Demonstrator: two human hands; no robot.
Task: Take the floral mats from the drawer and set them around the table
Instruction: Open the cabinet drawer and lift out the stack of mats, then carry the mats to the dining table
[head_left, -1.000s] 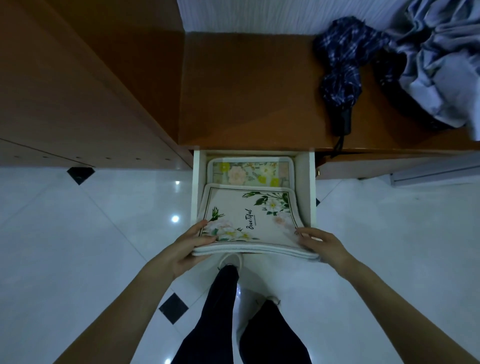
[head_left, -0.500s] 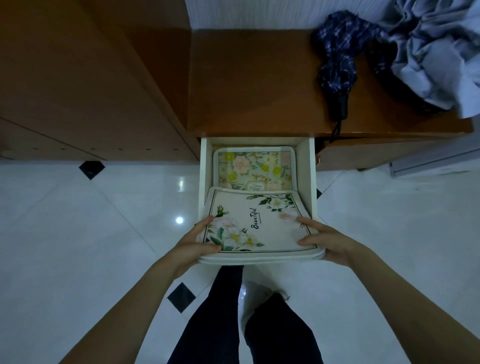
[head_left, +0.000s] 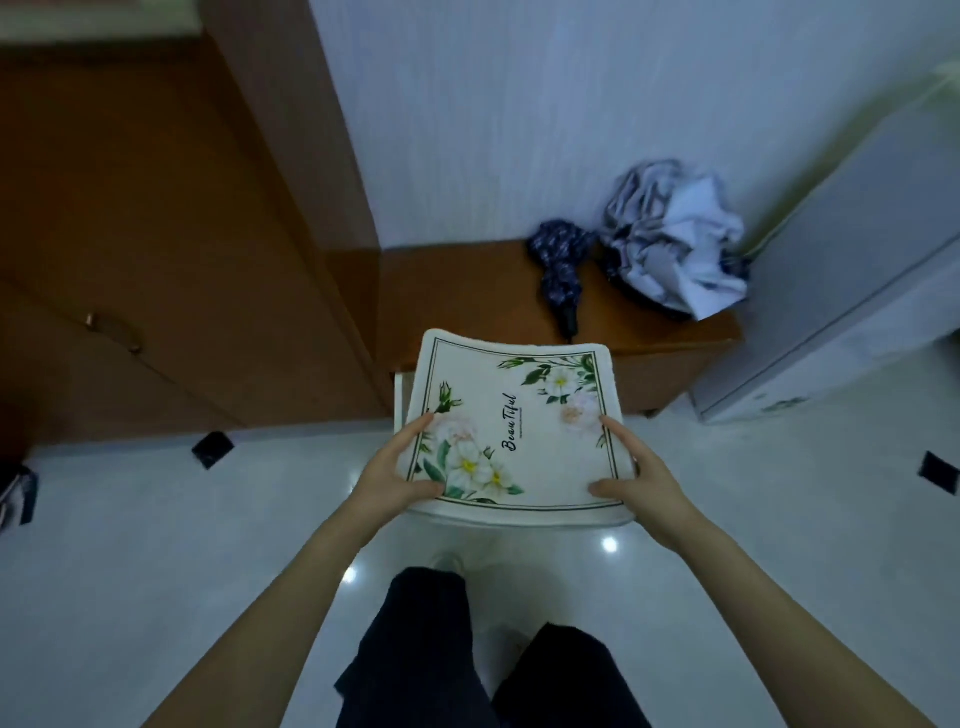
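- Left hand (head_left: 397, 475): forearm reaching forward, thumb laid on top of the mats (head_left: 514, 431), fingers under their left edge, gripping.
- Right hand (head_left: 641, 480): forearm reaching forward, thumb and forefinger on top, the rest under the right edge, gripping.

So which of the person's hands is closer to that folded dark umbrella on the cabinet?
The right hand. It grips the floral mats at their right edge, below the umbrella. The left hand grips the left edge, farther off to the lower left.
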